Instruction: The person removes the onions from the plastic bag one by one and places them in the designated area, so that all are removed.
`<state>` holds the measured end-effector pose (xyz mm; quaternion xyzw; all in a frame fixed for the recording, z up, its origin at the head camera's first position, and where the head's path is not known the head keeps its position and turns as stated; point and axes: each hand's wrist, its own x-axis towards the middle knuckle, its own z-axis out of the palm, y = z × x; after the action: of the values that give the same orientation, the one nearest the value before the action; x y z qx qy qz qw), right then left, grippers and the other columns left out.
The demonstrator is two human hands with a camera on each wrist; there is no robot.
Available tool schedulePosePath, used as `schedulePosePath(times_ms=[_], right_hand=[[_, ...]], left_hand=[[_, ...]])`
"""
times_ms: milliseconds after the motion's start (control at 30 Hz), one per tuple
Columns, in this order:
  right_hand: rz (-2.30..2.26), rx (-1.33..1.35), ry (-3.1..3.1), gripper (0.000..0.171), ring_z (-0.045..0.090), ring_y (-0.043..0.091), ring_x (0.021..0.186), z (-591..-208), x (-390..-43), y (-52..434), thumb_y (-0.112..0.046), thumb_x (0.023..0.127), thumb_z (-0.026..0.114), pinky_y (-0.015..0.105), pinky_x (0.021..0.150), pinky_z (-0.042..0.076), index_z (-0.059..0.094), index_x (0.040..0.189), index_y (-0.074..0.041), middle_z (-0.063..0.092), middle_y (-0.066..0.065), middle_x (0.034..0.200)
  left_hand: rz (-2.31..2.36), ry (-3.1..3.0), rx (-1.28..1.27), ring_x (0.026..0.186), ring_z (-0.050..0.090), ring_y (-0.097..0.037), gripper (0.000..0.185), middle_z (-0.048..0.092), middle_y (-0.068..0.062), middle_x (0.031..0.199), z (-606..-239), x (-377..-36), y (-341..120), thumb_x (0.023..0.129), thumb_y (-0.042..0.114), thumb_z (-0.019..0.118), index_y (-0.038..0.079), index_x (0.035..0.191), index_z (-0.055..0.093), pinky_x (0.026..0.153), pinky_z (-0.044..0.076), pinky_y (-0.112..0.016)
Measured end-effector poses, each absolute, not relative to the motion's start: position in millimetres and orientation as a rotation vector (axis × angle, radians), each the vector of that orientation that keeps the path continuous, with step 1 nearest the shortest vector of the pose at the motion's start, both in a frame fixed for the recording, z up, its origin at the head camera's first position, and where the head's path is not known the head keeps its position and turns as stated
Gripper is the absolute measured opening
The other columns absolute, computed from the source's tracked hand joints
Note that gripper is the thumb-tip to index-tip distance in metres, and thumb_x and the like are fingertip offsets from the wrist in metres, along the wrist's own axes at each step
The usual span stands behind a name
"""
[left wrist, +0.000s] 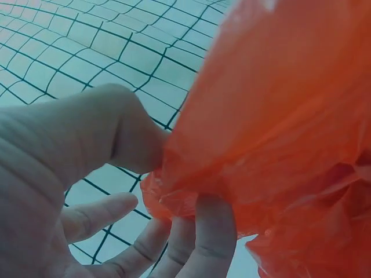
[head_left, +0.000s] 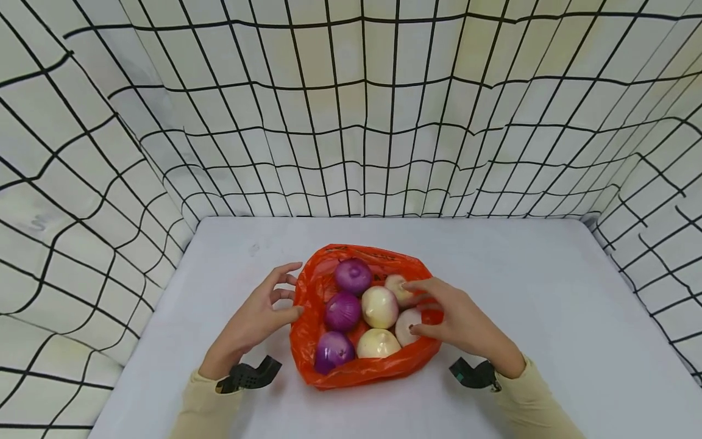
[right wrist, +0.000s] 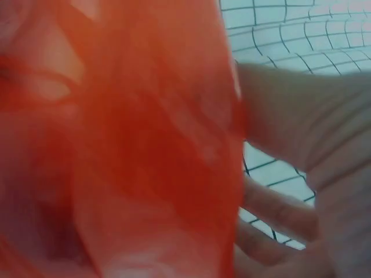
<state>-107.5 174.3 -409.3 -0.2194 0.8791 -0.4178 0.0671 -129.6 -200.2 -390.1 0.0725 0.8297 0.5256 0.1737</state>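
A red plastic bag (head_left: 384, 367) lies with its mouth open, holding several onions. Purple onions, among them a middle one (head_left: 343, 311), are on its left side; pale ones, such as the white onion (head_left: 379, 307), fill the right. My left hand (head_left: 258, 317) is at the bag's left rim, fingers spread and thumb touching the plastic; the left wrist view shows its fingertips against the red film. Over the right rim reaches my right hand (head_left: 457, 317), its fingertips at two pale onions on that side. In the right wrist view, red plastic hides much of this hand.
The bag sits on a white table (head_left: 521, 274). Black netting (head_left: 362, 79) rises behind the table and along both sides, in front of pale walls. Dark wrist cameras are strapped near both beige sleeves (head_left: 208, 405).
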Motion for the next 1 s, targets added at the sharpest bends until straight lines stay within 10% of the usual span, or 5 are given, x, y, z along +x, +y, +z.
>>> schedulePosePath(times_ms=[1000], right_hand=[[-0.989, -0.727, 2.632, 0.062, 0.063, 0.023, 0.121, -419.2, -114.5, 197.1, -0.026, 0.079, 0.088, 0.045, 0.101, 0.059, 0.063, 0.135, -0.016, 0.068, -0.001, 0.132]], left_hand=[[1.531, 2.324, 0.273, 0.124, 0.059, -0.031, 0.075, 0.044, -0.014, 0.142, -391.7, -127.5, -198.8, 0.09, 0.009, 0.07, 0.025, 0.156, 0.036, 0.085, 0.063, -0.032]])
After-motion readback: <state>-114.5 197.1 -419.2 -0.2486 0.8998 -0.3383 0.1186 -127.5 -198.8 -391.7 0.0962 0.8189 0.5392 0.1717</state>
